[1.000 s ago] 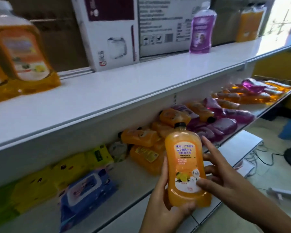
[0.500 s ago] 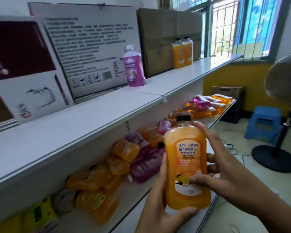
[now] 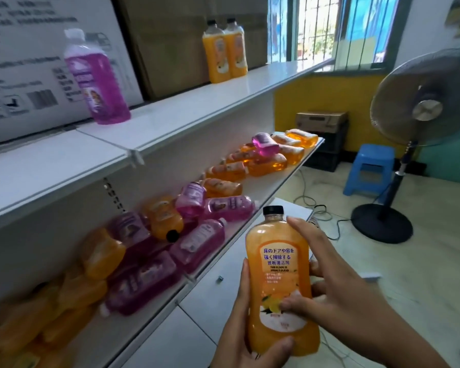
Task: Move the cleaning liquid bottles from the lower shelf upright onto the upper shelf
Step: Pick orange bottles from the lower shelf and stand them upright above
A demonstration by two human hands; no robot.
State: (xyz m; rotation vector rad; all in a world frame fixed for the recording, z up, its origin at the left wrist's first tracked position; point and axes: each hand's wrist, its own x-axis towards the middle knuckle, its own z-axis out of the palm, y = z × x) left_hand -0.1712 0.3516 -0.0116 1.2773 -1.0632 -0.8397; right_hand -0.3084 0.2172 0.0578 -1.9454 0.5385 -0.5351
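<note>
I hold an orange cleaning liquid bottle [image 3: 279, 277] with a black cap upright in front of the shelves, label facing me. My left hand [image 3: 247, 338] grips its base from below and the left side. My right hand [image 3: 327, 285] wraps round its right side, thumb on the label. Several orange and purple bottles [image 3: 197, 224] lie on their sides on the lower shelf [image 3: 260, 192]. On the upper shelf [image 3: 186, 112] a purple bottle [image 3: 96, 81] stands upright, and two orange bottles [image 3: 225, 51] stand farther along.
Cardboard boxes [image 3: 170, 41] and a white printed box [image 3: 24, 65] line the back of the upper shelf. A standing fan [image 3: 420, 110], a blue stool [image 3: 369, 168] and cables [image 3: 319, 208] are on the floor to the right. A white lowest shelf [image 3: 205, 296] juts out below.
My view has swung right along the shelves, toward the window and fan. The orange bottle stays upright in both hands, now lower and more to the right in view.
</note>
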